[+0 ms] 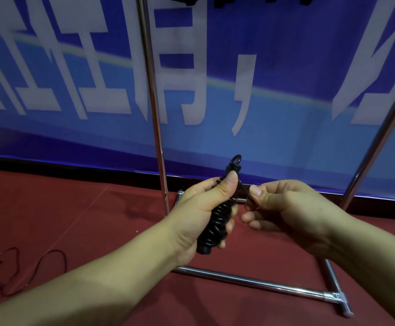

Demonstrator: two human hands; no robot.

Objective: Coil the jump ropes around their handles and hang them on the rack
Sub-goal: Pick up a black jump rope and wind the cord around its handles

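Head view, and the blue banner (285,142) with its big white characters fills the whole upper half of the frame. Below it runs the red carpet (74,220), and on that stands the chrome rack (154,109): one upright just left of centre, another slanting up the right edge, base bars across the lower right. Centre frame now, the left hand (199,215) has its grip wrapped tight round the black jump rope (215,228), coiled thick about its handles, thumb pressed high near the loop on top. Just beside it, the right hand (293,208) pinches the rope's loose end between thumb and fingers. Lower left of the frame, a thin dark cord (39,262) snakes over the carpet.
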